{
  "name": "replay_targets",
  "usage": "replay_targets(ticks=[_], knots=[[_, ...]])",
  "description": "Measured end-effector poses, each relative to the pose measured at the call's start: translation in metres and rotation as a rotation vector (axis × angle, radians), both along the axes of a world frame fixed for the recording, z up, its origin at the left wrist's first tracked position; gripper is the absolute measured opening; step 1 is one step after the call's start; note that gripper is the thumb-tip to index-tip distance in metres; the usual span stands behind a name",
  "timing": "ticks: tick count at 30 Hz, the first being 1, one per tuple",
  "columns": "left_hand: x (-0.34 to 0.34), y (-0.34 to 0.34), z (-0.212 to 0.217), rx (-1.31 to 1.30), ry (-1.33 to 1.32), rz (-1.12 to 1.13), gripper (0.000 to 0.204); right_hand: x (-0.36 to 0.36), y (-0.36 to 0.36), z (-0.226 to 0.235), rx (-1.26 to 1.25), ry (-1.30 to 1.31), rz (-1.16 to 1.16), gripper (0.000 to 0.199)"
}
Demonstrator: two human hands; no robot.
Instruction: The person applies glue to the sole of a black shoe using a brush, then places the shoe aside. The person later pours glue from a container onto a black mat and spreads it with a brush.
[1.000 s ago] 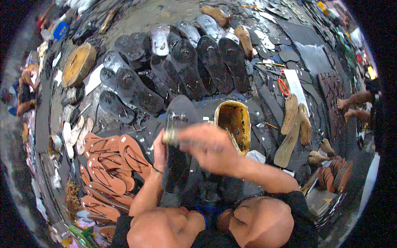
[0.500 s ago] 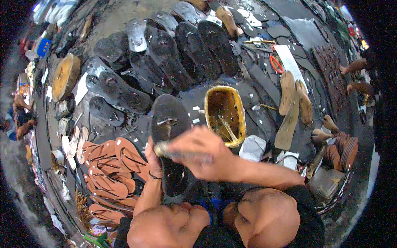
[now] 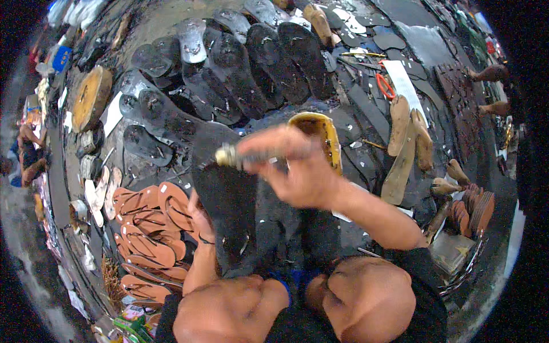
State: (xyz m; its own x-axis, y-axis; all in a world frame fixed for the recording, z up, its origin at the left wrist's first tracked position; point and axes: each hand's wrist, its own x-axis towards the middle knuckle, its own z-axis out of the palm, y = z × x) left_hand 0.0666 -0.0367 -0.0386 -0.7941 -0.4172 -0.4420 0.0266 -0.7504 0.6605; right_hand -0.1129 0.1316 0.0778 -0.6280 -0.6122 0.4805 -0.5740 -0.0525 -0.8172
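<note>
**Apparently midway: a brush-like tool over one black sole**

Beyond both grips, the broadest spread is a group of black soles [image 3: 231, 63], several of them overlapping. Left of the left grip lie brown slippers [image 3: 146, 244], their straps already fitted. Just past the right grip, partly covered by it, sits a yellow-rimmed container [image 3: 335, 143]. Between the grips is the single black sole [image 3: 229, 197], clasped at its left edge by the left hand [image 3: 201, 220], whose fingers are mostly hidden. The right hand [image 3: 300, 171], blurred, pinches the brush-like tool [image 3: 229, 155], pale tip leftward over the sole's far part; whether it touches, I cannot tell. Work on this sole looks under way and unfinished; how much of its dark surface remains, or which grouped soles are done, does not show.
</note>
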Motion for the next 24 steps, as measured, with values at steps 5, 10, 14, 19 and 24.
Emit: replay_targets(ticks=[5,10,14,19,24], knots=[[0.015,-0.024,0.0,0.145,-0.028,0.21,0.052,0.073,0.031,-0.026,0.439,-0.422,0.574,0.028],[0.087,0.0,-0.004,0.332,-0.217,0.219,0.051,0.002,0.075,-0.1,0.289,-0.294,-0.504,0.021],[0.121,0.014,-0.005,0.403,-0.283,0.22,0.05,-0.007,0.081,-0.104,0.68,-0.093,-0.448,0.02],[0.122,0.017,0.002,0.446,-0.32,0.189,0.049,0.028,0.147,-0.046,1.119,-0.171,-0.182,0.024],[0.08,0.004,0.008,0.4,-0.26,0.045,0.048,0.024,0.178,-0.021,0.597,-0.947,0.015,0.028]])
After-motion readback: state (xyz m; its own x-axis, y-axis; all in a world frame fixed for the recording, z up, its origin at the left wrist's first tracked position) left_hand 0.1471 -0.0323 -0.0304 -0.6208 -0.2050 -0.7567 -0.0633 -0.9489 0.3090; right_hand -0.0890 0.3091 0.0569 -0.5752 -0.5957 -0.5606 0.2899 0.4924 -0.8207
